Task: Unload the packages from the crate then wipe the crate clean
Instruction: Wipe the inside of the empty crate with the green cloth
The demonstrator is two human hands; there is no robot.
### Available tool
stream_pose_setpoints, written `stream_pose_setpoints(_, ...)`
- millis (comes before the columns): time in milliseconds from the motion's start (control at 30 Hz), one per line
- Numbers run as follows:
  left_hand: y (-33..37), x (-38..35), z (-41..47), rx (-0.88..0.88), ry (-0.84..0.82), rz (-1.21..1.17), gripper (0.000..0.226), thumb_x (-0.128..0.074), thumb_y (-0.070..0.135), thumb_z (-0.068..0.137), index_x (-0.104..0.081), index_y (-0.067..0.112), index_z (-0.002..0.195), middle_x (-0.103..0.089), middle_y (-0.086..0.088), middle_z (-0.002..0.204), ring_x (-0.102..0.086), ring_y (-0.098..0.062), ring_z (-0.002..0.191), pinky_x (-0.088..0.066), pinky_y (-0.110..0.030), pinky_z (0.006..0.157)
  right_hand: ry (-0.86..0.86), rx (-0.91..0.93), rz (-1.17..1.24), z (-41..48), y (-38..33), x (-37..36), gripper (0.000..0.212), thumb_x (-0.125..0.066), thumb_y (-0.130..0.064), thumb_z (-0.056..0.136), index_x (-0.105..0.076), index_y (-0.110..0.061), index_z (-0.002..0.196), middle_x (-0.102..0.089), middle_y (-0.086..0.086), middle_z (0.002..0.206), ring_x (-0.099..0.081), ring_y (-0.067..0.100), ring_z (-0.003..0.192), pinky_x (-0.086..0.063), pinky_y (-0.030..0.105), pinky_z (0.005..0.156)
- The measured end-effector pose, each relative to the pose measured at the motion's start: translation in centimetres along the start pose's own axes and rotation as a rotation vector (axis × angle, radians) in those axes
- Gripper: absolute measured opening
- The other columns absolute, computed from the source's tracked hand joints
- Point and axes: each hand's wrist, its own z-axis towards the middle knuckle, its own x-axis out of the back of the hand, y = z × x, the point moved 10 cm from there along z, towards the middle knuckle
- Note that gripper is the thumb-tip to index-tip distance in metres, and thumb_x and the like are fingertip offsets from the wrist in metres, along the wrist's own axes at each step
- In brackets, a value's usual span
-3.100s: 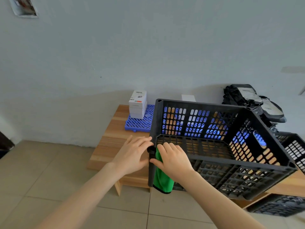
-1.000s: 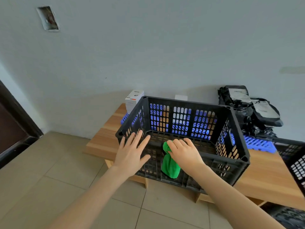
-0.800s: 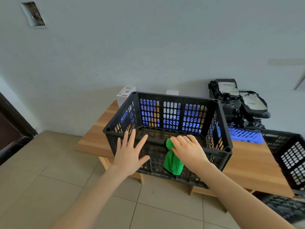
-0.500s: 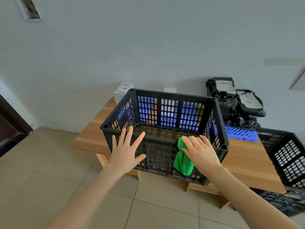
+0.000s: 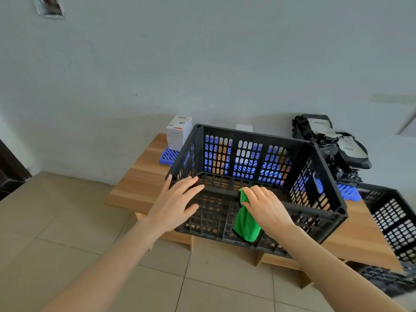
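A black slotted crate [image 5: 315, 152] stands on a low wooden table [image 5: 139, 176], and nothing lies inside it. My right hand [image 5: 266, 204] presses a green cloth [image 5: 245, 224] against the crate's near rim, and the cloth hangs down the outside of the front wall. My left hand [image 5: 177, 202] lies flat with spread fingers on the front wall near the left corner. Black packages [image 5: 331, 140] are piled against the wall at the back right. White boxes [image 5: 179, 131] are stacked behind the crate's left corner.
A blue plastic grid mat [image 5: 167, 156] lies under the white boxes, and another blue mat [image 5: 347, 192] shows behind the crate at the right. A second black crate [image 5: 394, 217] stands at the right edge. Tiled floor [image 5: 67, 221] spreads to the left.
My right hand has slid the green cloth back leftward along the near rim after going right. My left hand stays flat on the front wall. Since three seconds ago the crate has been turned.
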Motion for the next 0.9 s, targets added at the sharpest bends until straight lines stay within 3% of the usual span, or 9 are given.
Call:
stream_pose_setpoints(200, -6.2, 1.1, -1.3, 0.015, -0.043, 0.003, 0.058, -0.055, 0.042, 0.095, -0.038, 0.028, 0.148, -0.03, 0.006, 0.158, -0.02, -0.014, 0.148, -0.002, -0.051, 0.119, 0.016, 0.027, 0.032, 5.9, -7.6, -1.2, 0.04, -0.071, -0.031, 0.083, -0.062, -0.01, 0.116, -0.065, 0.003, 0.096, -0.064, 0.023, 0.082, -0.056, 0.036, 0.072)
stream_pose_setpoints(433, -9.3, 1.0, -2.2, -0.05, -0.104, -0.044, 0.061, -0.051, 0.043, 0.097, -0.029, 0.029, 0.152, -0.023, 0.01, 0.16, -0.013, -0.01, 0.149, -0.007, -0.05, 0.122, 0.022, 0.066, 0.052, 11.2, -14.4, -3.0, 0.041, -0.07, -0.034, 0.083, -0.06, -0.01, 0.115, -0.064, 0.003, 0.094, -0.064, 0.023, 0.081, -0.055, 0.035, 0.071)
stream_pose_setpoints(700, -9.4, 1.3, -1.8, -0.064, -0.072, -0.069, 0.059, -0.052, 0.042, 0.096, -0.035, 0.025, 0.15, -0.026, 0.009, 0.159, -0.017, -0.009, 0.148, -0.01, -0.047, 0.123, 0.069, 0.076, 0.01, 11.5, -14.7, -3.1, 0.036, -0.055, -0.038, 0.089, -0.06, -0.013, 0.113, -0.063, 0.0, 0.09, -0.062, 0.021, 0.076, -0.051, 0.032, 0.068)
stream_pose_setpoints(900, -6.7, 0.9, -0.4, -0.092, -0.059, -0.075, 0.061, -0.051, 0.043, 0.097, -0.031, 0.026, 0.151, -0.025, 0.01, 0.159, -0.016, -0.008, 0.148, -0.003, -0.038, 0.121, 0.065, 0.067, 0.017, 9.6, -12.2, -2.8, 0.038, -0.064, -0.037, 0.086, -0.06, -0.012, 0.114, -0.063, 0.0, 0.092, -0.063, 0.021, 0.078, -0.053, 0.033, 0.069)
